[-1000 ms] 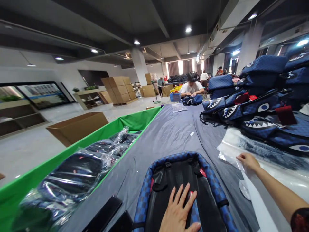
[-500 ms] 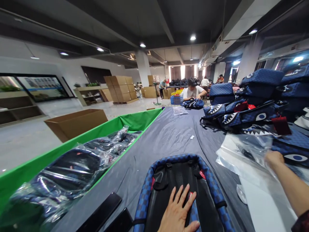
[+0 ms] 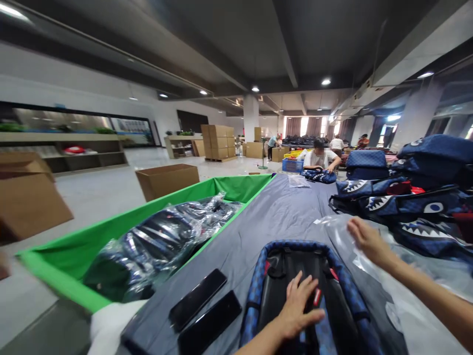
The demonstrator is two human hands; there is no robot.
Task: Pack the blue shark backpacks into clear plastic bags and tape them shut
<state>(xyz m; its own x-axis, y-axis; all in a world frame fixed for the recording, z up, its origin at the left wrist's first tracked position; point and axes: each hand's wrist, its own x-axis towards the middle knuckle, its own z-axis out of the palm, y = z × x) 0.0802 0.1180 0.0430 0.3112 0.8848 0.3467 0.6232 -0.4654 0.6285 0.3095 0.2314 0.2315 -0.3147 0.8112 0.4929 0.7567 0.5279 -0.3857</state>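
The left hand (image 3: 297,305) lies flat, fingers spread, on the backpack (image 3: 291,291). At two o'clock, the right hand (image 3: 364,239) pinches a clear bag (image 3: 340,231).

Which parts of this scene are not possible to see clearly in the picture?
- Blue checkered backpack, head view: its lower end is cut off by the bottom edge.
- Left hand: the palm side pressing the backpack is hidden by the hand itself.
- Right hand on the clear plastic bag: motion blur hides the grip.
- Two flat black devices: too dark to identify.
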